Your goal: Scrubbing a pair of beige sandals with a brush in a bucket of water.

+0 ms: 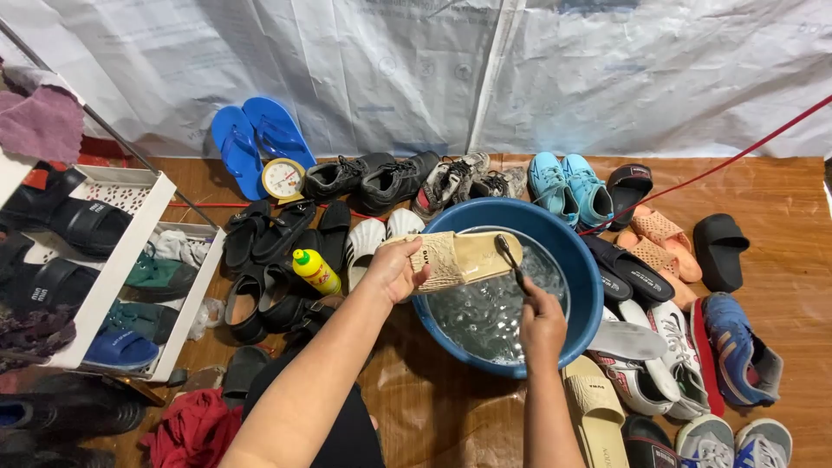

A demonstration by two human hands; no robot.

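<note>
My left hand (394,270) grips a beige slide sandal (459,257) by its strap end and holds it level over a blue basin (582,286) of soapy water. My right hand (542,322) is closed on a dark brush (510,257), whose head touches the sandal's footbed near its far end. The matching beige sandal (596,416) lies on the floor to the right of my right forearm.
Many shoes ring the basin: blue flip-flops (256,139), black sneakers (368,178), light blue sneakers (570,189), orange slides (660,243), white sneakers (659,355). A yellow bottle (315,270) and a small clock (282,179) stand left. A white shoe rack (130,251) sits far left.
</note>
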